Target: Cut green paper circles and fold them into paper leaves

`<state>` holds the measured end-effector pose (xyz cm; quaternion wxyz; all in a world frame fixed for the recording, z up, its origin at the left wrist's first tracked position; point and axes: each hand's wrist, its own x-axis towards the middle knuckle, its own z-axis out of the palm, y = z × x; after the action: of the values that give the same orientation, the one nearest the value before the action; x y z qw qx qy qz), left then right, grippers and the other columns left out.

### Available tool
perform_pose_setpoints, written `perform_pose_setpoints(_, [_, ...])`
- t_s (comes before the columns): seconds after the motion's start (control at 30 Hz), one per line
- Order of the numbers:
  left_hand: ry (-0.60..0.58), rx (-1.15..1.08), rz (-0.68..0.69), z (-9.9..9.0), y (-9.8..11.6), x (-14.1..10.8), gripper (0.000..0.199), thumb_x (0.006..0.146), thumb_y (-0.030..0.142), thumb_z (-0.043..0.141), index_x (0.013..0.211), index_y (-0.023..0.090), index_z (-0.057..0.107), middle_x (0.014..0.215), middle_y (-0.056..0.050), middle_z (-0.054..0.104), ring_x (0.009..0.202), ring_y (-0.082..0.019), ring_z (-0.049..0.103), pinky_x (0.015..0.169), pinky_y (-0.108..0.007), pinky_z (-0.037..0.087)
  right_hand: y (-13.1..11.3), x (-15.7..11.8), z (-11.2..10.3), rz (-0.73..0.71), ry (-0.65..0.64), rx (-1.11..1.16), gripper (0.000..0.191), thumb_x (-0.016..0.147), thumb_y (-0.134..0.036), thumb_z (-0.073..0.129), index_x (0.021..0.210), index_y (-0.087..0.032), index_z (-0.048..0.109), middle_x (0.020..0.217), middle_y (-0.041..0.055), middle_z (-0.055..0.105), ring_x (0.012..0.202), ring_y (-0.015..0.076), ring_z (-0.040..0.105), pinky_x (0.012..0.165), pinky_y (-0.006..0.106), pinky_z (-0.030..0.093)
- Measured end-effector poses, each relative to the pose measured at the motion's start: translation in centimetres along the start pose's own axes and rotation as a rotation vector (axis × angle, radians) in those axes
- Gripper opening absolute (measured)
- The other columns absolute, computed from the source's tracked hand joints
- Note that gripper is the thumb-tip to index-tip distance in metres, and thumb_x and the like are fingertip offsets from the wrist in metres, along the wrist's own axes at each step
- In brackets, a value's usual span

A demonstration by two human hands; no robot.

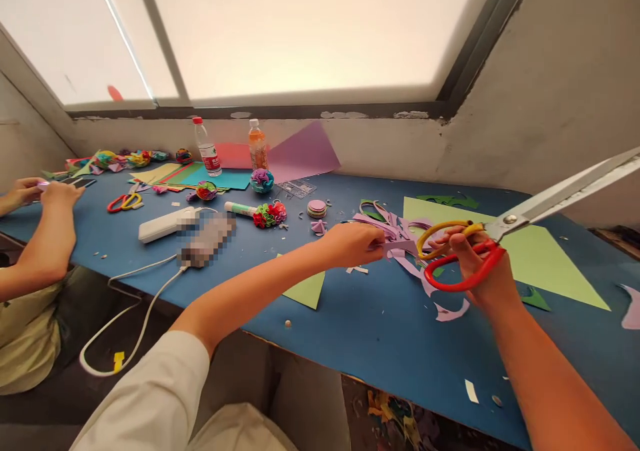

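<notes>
My right hand (483,271) is closed round the red and yellow handles of a large pair of scissors (510,221), whose blades point up to the right. My left hand (353,244) is closed on a piece of purple paper (400,245) that stretches toward the right fingers. Curled purple paper scraps (407,264) lie on the blue table (350,338) beneath and between my hands. Behind the left hand are a stack of pink paper discs (317,208) and a small purple folded piece (319,228).
Light green paper (560,264) lies at the right, a smaller green sheet (307,290) under my left forearm. Two bottles (207,148) stand near the wall. A power bank (167,224) with a cable lies left of centre. Another person's hands (55,194) are far left.
</notes>
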<state>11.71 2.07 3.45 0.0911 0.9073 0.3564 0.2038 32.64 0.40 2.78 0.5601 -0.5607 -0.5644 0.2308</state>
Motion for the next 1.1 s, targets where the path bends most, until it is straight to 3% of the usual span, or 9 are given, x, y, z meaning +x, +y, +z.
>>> perform_pose_setpoints(0.1, [0.152,-0.352,-0.073,-1.1,-1.6,-3.8,0.018,0.084,0.023,0.048,0.084,0.013,0.063,0.076,-0.003,0.064,0.064,-0.01,0.053,0.059,-0.02,0.043,-1.1,-0.4,1.8,-0.07,-0.116,0.147,0.063,0.045,-0.086,0.055,0.063,-0.026,0.048,0.075,0.0074,0.056,0.083,0.0293,0.062,0.079,0.045,0.05])
perform_pose_setpoints(0.2, [0.244,-0.582,-0.145,-0.9,-3.2,-6.9,0.021,0.084,0.028,0.051,0.083,0.012,0.064,0.068,-0.001,0.058,0.056,-0.008,0.047,0.053,-0.019,0.04,-2.7,-0.7,4.3,-0.11,-0.15,0.26,0.068,0.04,-0.091,0.05,0.06,-0.025,0.046,0.071,0.0064,0.052,0.083,0.0296,0.06,0.077,0.046,0.05])
perform_pose_setpoints(0.37, [0.338,-0.791,-0.165,-0.3,-5.0,-9.1,0.03,0.079,0.04,0.06,0.081,0.011,0.068,0.065,-0.001,0.055,0.054,-0.007,0.044,0.048,-0.019,0.036,-5.3,-1.1,8.8,-0.192,-0.103,0.369,0.071,0.04,-0.092,0.046,0.062,-0.024,0.044,0.074,0.005,0.054,0.086,0.0296,0.06,0.076,0.048,0.05])
perform_pose_setpoints(0.5, [0.502,-0.709,-0.113,-0.5,-5.7,-9.7,0.032,0.08,0.042,0.058,0.081,0.012,0.069,0.075,-0.004,0.057,0.06,-0.008,0.048,0.053,-0.02,0.041,-6.3,-1.4,11.3,-0.294,-0.057,0.443,0.072,0.047,-0.093,0.039,0.064,-0.023,0.045,0.077,0.0039,0.055,0.081,0.028,0.061,0.075,0.051,0.05])
perform_pose_setpoints(0.57, [0.557,-0.623,-0.067,-0.5,-5.7,-9.9,0.028,0.084,0.038,0.055,0.082,0.013,0.068,0.079,-0.005,0.06,0.066,-0.009,0.052,0.06,-0.02,0.043,-6.5,-1.9,11.8,-0.275,-0.04,0.477,0.072,0.048,-0.093,0.037,0.064,-0.023,0.045,0.076,0.0033,0.054,0.08,0.0277,0.061,0.076,0.052,0.049])
perform_pose_setpoints(0.8, [0.512,-0.375,0.061,0.4,-4.6,-10.6,0.024,0.088,0.032,0.05,0.089,0.017,0.068,0.081,-0.004,0.068,0.063,-0.008,0.057,0.06,-0.017,0.044,-5.9,-4.4,12.6,-0.146,-0.005,0.586,0.067,0.054,-0.09,0.036,0.058,-0.024,0.044,0.073,0.0024,0.053,0.082,0.0251,0.061,0.09,0.051,0.044])
perform_pose_setpoints(0.97, [0.583,-0.36,0.149,1.1,-3.8,-10.6,0.022,0.086,0.032,0.055,0.082,0.015,0.07,0.07,-0.004,0.068,0.059,-0.009,0.059,0.057,-0.017,0.045,-5.4,-5.6,13.6,-0.145,0.076,0.657,0.064,0.064,-0.085,0.033,0.054,-0.024,0.048,0.067,0.0036,0.054,0.073,0.0233,0.059,0.086,0.05,0.046])
perform_pose_setpoints(1.1, [0.623,-0.4,0.236,1.1,-3.5,-10.6,0.019,0.086,0.026,0.055,0.085,0.014,0.069,0.075,-0.006,0.07,0.063,-0.009,0.061,0.061,-0.018,0.049,-5.6,-6.2,13.9,-0.217,0.127,0.725,0.059,0.071,-0.077,0.037,0.052,-0.023,0.049,0.062,0.0021,0.049,0.067,0.0197,0.054,0.079,0.045,0.049])
